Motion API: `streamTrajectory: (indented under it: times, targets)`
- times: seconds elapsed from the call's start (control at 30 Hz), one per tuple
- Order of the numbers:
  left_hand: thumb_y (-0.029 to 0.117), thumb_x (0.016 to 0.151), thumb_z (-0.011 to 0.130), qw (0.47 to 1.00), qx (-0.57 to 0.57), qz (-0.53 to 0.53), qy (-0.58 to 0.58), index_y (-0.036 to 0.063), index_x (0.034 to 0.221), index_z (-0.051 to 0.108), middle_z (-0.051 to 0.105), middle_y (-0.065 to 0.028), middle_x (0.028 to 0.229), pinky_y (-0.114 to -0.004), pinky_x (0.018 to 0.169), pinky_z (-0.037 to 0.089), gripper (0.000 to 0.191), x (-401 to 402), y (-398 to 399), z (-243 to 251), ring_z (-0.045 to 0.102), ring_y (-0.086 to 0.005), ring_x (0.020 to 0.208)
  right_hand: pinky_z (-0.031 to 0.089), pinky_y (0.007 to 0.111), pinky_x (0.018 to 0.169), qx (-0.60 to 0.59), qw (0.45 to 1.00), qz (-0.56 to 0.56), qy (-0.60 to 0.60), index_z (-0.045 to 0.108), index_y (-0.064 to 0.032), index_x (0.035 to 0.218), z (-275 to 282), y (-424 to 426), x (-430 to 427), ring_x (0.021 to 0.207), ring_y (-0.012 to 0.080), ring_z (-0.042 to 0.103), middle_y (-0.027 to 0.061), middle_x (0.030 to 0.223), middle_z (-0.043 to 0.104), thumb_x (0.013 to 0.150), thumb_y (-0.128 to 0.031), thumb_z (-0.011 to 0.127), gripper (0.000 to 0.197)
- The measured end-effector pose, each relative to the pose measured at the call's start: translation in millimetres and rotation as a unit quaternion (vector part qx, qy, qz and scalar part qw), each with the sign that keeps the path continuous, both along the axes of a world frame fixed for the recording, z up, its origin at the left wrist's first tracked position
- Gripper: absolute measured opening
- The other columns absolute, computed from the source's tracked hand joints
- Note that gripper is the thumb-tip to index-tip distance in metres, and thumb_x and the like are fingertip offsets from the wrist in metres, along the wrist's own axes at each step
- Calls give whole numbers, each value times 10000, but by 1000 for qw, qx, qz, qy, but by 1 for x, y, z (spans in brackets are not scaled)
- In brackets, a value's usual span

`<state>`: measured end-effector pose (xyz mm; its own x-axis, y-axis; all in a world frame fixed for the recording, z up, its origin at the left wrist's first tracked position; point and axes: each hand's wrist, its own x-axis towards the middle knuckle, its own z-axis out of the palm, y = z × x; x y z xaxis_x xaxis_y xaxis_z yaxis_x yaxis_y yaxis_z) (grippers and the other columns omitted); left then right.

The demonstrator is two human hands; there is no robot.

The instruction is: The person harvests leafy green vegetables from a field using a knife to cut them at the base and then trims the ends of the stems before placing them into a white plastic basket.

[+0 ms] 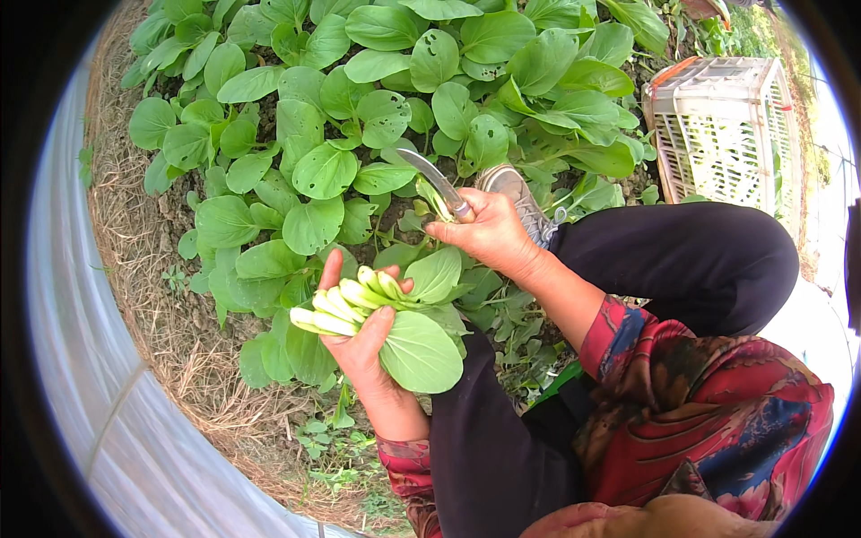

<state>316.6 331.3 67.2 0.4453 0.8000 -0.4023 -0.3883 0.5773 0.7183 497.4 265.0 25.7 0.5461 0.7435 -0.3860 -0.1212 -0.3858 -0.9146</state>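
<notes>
My left hand (363, 346) is closed around a bunch of leafy greens (343, 302) that look like bok choy. Their pale cut stem ends point left, and broad green leaves (422, 351) hang out towards my knee. In my right hand (496, 227) is a knife with a curved blade (434, 176), its tip pointing up and left over the plants. A small yellowish-green leaf (430, 195) lies along the blade, and I cannot tell whether my fingers hold it. Rooted bok choy plants (323, 168), some leaves full of holes, grow densely beyond both hands.
A white slatted plastic crate (716, 134) with greenery showing through its side stands at the right. My shoe (514, 191) is planted among the plants, below my bent knee (706, 262). Dry straw (222, 383) and clear plastic sheeting (87, 323) border the bed at left.
</notes>
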Motion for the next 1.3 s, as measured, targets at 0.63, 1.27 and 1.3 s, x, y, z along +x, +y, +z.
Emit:
streamTrajectory:
  times: [0.63,1.27,1.3]
  targets:
    - [-57,669,631,986,-112,-91,88,-39,1081,567,640,-112,950,-329,768,526,417,8,-5,-40,635,-195,813,320,224,343,-6,917,-124,379,491,-81,826,9,3,-20,369,73,409,-15,539,471,833,-155,702,224]
    - [-131,640,578,966,-67,143,203,-36,1354,398,568,-162,1150,-393,886,498,743,-78,70,-60,603,-268,992,479,454,710,-155,941,277,-121,488,-54,1135,-30,-16,-27,799,390,616,191,821,640,871,-328,607,399]
    - [-132,639,579,961,-62,141,228,-31,1359,395,568,-159,1156,-387,893,490,751,-88,68,-65,601,-265,998,478,459,707,-127,940,295,-115,495,-64,1121,-28,-15,-35,802,395,612,193,828,638,877,-329,595,374]
